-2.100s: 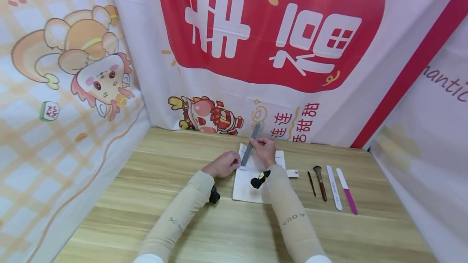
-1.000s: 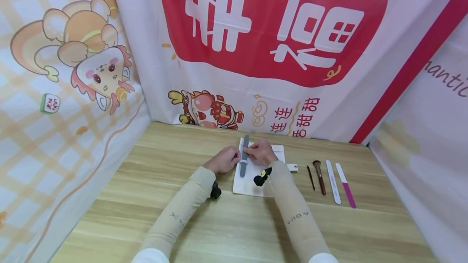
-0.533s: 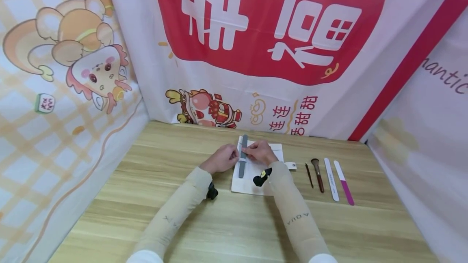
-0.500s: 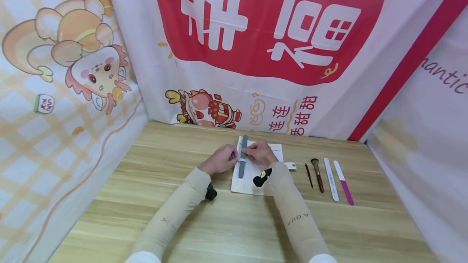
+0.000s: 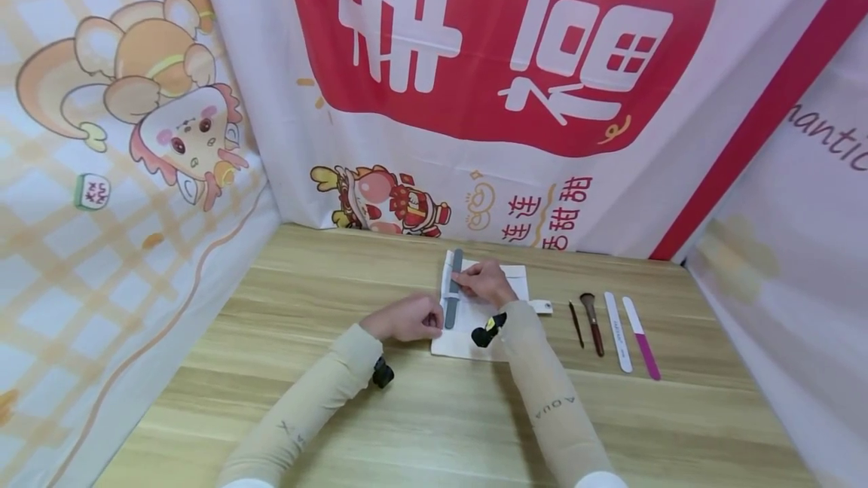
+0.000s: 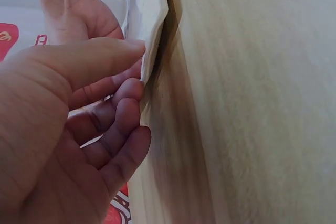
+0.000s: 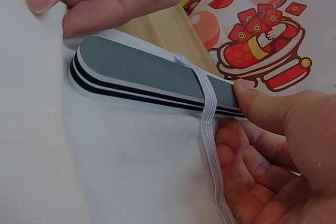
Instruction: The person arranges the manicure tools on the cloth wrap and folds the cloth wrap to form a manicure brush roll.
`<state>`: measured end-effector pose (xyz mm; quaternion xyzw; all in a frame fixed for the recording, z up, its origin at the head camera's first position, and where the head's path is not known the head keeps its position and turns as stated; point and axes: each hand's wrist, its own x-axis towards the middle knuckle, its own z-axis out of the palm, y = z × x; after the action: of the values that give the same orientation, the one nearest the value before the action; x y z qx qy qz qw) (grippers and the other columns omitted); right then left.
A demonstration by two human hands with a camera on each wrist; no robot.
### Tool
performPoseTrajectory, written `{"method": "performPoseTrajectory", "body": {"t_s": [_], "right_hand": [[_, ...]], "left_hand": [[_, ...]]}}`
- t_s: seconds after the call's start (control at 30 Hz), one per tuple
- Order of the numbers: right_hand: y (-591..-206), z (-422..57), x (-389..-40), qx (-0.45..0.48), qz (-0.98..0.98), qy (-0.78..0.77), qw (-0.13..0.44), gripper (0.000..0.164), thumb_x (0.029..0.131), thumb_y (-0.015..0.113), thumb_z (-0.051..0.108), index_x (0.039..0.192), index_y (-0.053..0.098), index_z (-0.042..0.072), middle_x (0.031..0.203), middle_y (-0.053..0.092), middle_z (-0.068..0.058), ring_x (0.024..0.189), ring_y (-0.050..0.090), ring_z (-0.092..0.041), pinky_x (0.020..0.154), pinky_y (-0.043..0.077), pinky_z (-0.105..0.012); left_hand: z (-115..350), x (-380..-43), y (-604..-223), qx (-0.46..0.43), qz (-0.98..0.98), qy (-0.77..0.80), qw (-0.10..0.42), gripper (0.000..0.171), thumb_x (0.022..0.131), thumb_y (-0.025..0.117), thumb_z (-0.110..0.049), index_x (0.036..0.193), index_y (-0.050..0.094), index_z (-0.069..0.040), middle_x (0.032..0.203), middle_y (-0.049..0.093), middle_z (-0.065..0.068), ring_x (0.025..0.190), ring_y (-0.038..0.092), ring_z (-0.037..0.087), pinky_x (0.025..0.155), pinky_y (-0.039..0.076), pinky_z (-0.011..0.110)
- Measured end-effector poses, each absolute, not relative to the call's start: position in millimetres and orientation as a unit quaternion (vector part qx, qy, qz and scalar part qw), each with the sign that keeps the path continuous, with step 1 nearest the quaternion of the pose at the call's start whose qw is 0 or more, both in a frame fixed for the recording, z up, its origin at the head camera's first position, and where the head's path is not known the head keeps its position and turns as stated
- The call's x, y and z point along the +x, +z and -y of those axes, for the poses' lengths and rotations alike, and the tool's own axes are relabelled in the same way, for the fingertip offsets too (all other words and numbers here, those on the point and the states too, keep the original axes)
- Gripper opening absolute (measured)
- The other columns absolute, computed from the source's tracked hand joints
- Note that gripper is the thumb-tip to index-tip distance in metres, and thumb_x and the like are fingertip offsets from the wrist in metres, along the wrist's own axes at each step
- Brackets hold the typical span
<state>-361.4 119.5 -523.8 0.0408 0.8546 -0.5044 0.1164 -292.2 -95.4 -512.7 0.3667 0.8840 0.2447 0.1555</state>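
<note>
A white cloth tool roll (image 5: 461, 346) lies unfolded on the wooden table. A grey nail buffer (image 5: 450, 316) with dark layered sides lies along its left part, passing under a white elastic band (image 7: 209, 97). My right hand (image 5: 490, 282) pinches the buffer's far half between thumb and fingers, beyond the band in the right wrist view. At the roll's left edge, my left hand (image 5: 410, 317) pinches the cloth between thumb and forefinger. In the left wrist view the cloth edge (image 6: 149, 19) stands slightly raised off the wood, and the other fingers are loosely curled.
To the right of the roll lie a thin dark stick tool (image 5: 576, 324), a brush (image 5: 592, 324), a white nail file (image 5: 618, 332) and a white-and-magenta file (image 5: 641, 339). A snap tab (image 5: 542, 307) sticks out from the roll's right side. Printed curtains (image 5: 380, 134) stand behind the table.
The nail buffer, slanted above the band at first, has slid under the elastic and lies straighter. My left hand has since moved nearer along the roll's left edge. My right hand keeps its pinch.
</note>
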Motion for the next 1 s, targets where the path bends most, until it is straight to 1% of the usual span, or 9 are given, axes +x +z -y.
{"method": "performPoseTrajectory", "body": {"t_s": [0.1, 0.37, 0.47, 0.63, 0.83, 1.0], "right_hand": [[-525.3, -119.2, -361.5, 0.043, -0.854, -0.504, 0.118, 0.025, 0.091, 0.084, 0.033, 0.098, 0.082, 0.009, 0.082, 0.074, -0.002, 0.075, 0.064, -0.013, 0.066, 0.051, -0.023], [-525.2, -120.6, -360.0, 0.038, -0.851, -0.51, 0.118, 0.027, 0.089, 0.086, 0.035, 0.097, 0.08, 0.009, 0.08, 0.074, 0.0, 0.073, 0.066, -0.011, 0.065, 0.052, -0.023], [-521.8, -122.6, -359.2, 0.035, -0.857, -0.497, 0.134, 0.028, 0.087, 0.087, 0.037, 0.097, 0.081, 0.011, 0.082, 0.075, 0.0, 0.075, 0.067, -0.011, 0.067, 0.052, -0.023], [-514.9, -124.8, -362.2, 0.026, -0.868, -0.464, 0.173, 0.026, 0.087, 0.087, 0.038, 0.092, 0.082, 0.013, 0.086, 0.078, -0.001, 0.077, 0.067, -0.013, 0.069, 0.052, -0.024], [-511.5, -123.8, -365.9, 0.029, -0.877, -0.44, 0.193, 0.024, 0.088, 0.087, 0.033, 0.089, 0.081, 0.01, 0.08, 0.076, -0.002, 0.071, 0.066, -0.012, 0.065, 0.052, -0.023], [-510.2, -120.9, -366.9, 0.028, -0.896, -0.407, 0.174, 0.028, 0.088, 0.086, 0.034, 0.082, 0.079, 0.008, 0.068, 0.072, -0.001, 0.06, 0.062, -0.011, 0.058, 0.048, -0.022]], "left_hand": [[93.8, -292.0, -513.9, 0.36, -0.885, 0.249, 0.158, 0.007, 0.099, 0.071, -0.012, 0.093, 0.072, -0.014, 0.087, 0.066, -0.004, 0.076, 0.057, 0.006, 0.073, 0.05, 0.023], [93.6, -291.3, -511.9, 0.381, -0.878, 0.252, 0.142, 0.011, 0.102, 0.065, -0.01, 0.092, 0.068, -0.012, 0.088, 0.062, -0.002, 0.078, 0.053, 0.007, 0.075, 0.046, 0.024], [93.1, -290.5, -510.6, 0.383, -0.877, 0.253, 0.141, 0.011, 0.103, 0.064, -0.009, 0.093, 0.067, -0.011, 0.089, 0.061, -0.002, 0.08, 0.053, 0.007, 0.076, 0.046, 0.024], [93.6, -292.6, -511.7, 0.389, -0.874, 0.257, 0.134, 0.011, 0.102, 0.064, -0.008, 0.093, 0.068, -0.011, 0.088, 0.063, -0.003, 0.079, 0.054, 0.006, 0.077, 0.047, 0.024], [95.4, -298.1, -513.9, 0.386, -0.871, 0.269, 0.14, 0.012, 0.099, 0.068, -0.009, 0.089, 0.069, -0.014, 0.085, 0.062, -0.004, 0.076, 0.054, 0.005, 0.073, 0.047, 0.022], [95.2, -299.6, -515.5, 0.392, -0.87, 0.265, 0.141, 0.013, 0.098, 0.07, -0.011, 0.087, 0.069, -0.015, 0.083, 0.062, -0.006, 0.075, 0.054, 0.004, 0.072, 0.047, 0.022]]}}
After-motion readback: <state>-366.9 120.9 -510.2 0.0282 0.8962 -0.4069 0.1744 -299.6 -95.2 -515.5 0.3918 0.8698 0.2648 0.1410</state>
